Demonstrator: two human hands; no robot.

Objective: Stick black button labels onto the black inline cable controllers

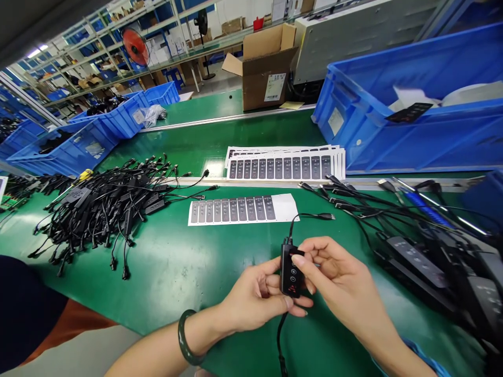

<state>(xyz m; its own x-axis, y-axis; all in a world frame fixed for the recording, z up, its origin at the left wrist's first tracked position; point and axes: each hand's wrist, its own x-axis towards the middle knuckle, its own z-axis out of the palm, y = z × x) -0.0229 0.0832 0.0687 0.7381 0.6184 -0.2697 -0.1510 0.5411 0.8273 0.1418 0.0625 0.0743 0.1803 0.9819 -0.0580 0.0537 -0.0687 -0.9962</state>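
Observation:
My left hand (259, 296) is closed around a small black cable controller (285, 269), with a cable leaving each end of it. On its face lies a black label sticker (293, 277) with button symbols and red marks. The thumb and fingers of my right hand (334, 277) pinch the sticker's upper right part over the controller. Just beyond my hands lies a white label sheet (285, 207), its right end bare and dark labels on the rest. To the right is a pile of black controllers with cables (416, 259), partly blurred.
A large heap of black cabled controllers (106, 209) covers the left of the green table (165, 283). More label sheets (283, 167) are stacked farther back. A blue crate (353, 136) stands at right; a cardboard box (261, 78) and blue bins (78, 146) stand behind.

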